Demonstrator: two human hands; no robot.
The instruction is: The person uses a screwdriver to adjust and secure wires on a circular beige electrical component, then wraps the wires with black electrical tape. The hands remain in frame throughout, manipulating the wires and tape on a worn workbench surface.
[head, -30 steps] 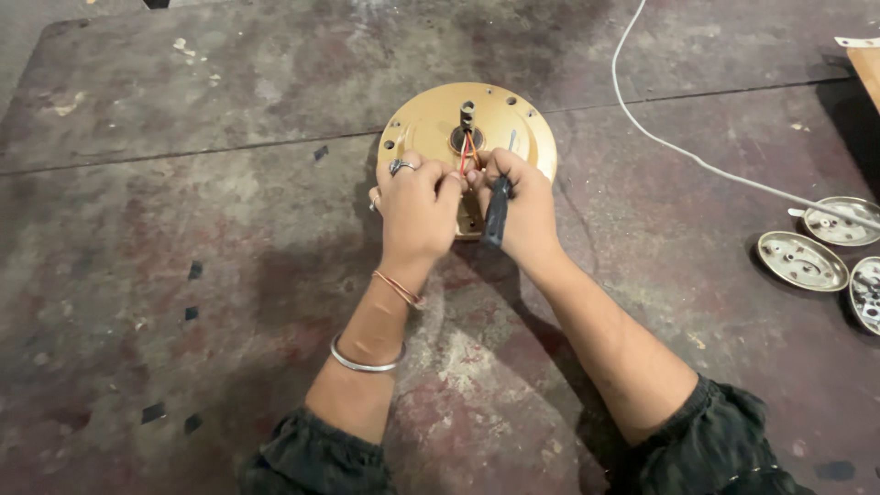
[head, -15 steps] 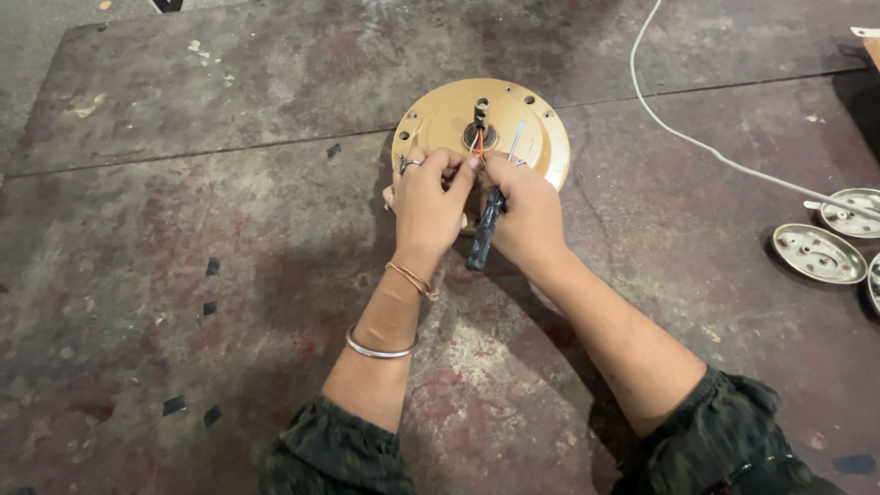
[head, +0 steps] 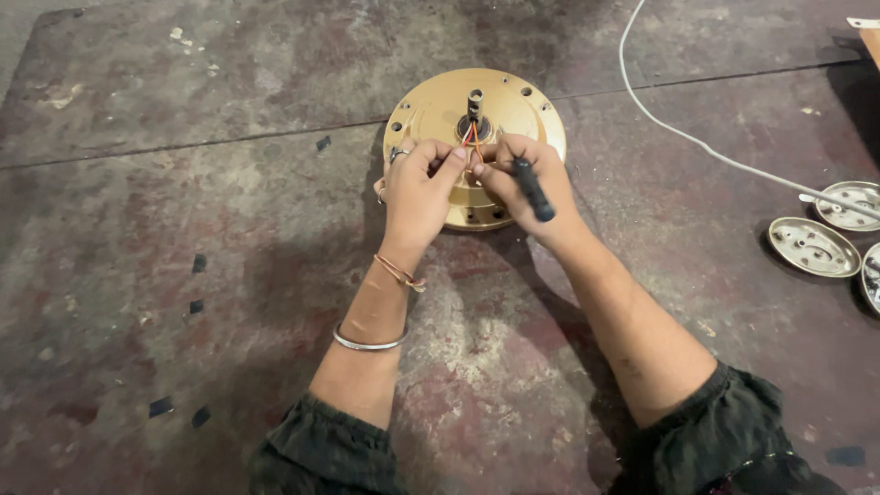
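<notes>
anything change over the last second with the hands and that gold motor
Hardly anything. Both hands stayed pinched at the coloured wires by the shaft of the gold motor housing; the left hand and right hand only shifted their fingers slightly. The right hand keeps the dark-handled tool. The white cable and metal caps lie as before; the view itself moved a little.

A single view comes from a camera worn on the person's head, looking steeply down and slightly forward at the stained concrete floor (head: pixel 165 275). Both forearms enter from the lower edge and reach up the frame, so the left hand (head: pixel 417 188) and right hand (head: pixel 527 179) meet just above the picture's middle, over a round gold motor housing (head: pixel 431 110). It stands near, at arm's reach. At the right edge, round metal covers (head: pixel 811 246) are partly cut off.
</notes>
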